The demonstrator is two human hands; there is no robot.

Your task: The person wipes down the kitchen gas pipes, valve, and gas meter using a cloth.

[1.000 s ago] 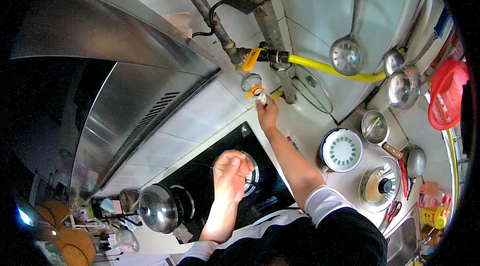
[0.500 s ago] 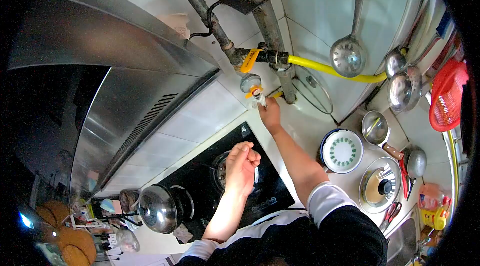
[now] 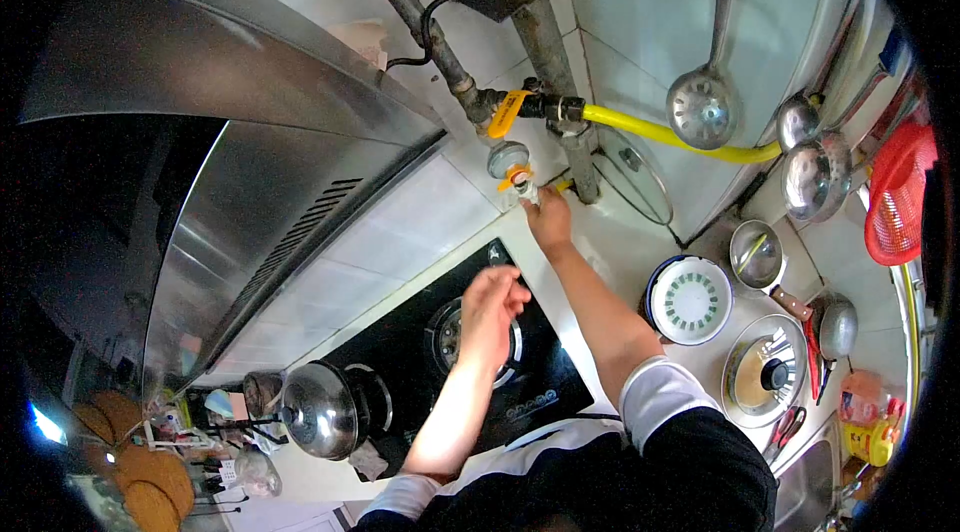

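Note:
My right hand [image 3: 547, 218] reaches up to the wall and is closed on a small crumpled white cloth or tissue [image 3: 526, 191], pressed against the lower end of a gas pipe fitting. Above it are a round grey gas regulator [image 3: 509, 162] and an orange valve handle [image 3: 510, 113]; a yellow hose [image 3: 650, 136] runs off to the right. My left hand [image 3: 486, 314], slightly blurred, hovers over the black gas stove [image 3: 535, 372] with its fingers curled in loosely. Nothing shows in it, and it appears apart from the burner below.
A steel lidded pot [image 3: 318, 410] stands on the stove's left. Right of my arm are a white plate with a green pattern [image 3: 690, 300] and a glass-lidded pan [image 3: 752, 332]. Ladles hang beside a red basket [image 3: 900, 202]. The range hood [image 3: 270, 192] juts out at left.
My left hand has risen slightly and its fingers have turned. My right hand stays at the fitting with the white cloth. The whole view has shifted a little.

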